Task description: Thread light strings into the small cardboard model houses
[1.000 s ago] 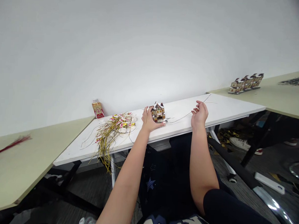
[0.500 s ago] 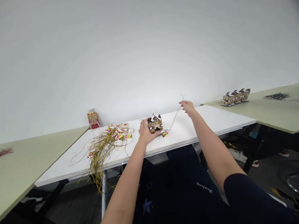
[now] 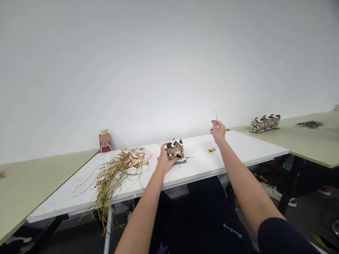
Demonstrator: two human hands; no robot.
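Note:
A miniature house [image 3: 175, 149] with a dark, snow-topped roof stands upright on the white table. My left hand [image 3: 165, 161] grips its left side, the thumb across the front near the base. To the right, my right hand [image 3: 218, 131] is raised with its fingers pinched on a thin wire [image 3: 216, 116], whose end sticks up above them. Below that hand a small yellow piece with red and white stripes [image 3: 212, 150] appears to hang from the wire; whether it touches the table I cannot tell. Left of the house lies a tangled pile of similar striped pieces with yellow and black wires [image 3: 107, 184].
The white table [image 3: 196, 167] has wires drooping over its front edge. Behind the pile stands a gold and red bottle-like container [image 3: 105, 141]. On the right-hand table are a row of similar houses [image 3: 265, 124] and a dark wire bundle [image 3: 310, 124]. A wall rises behind.
My right hand has moved right, carrying the wire and the striped piece away from the house. My left hand stays on the house. The view has tilted slightly upward.

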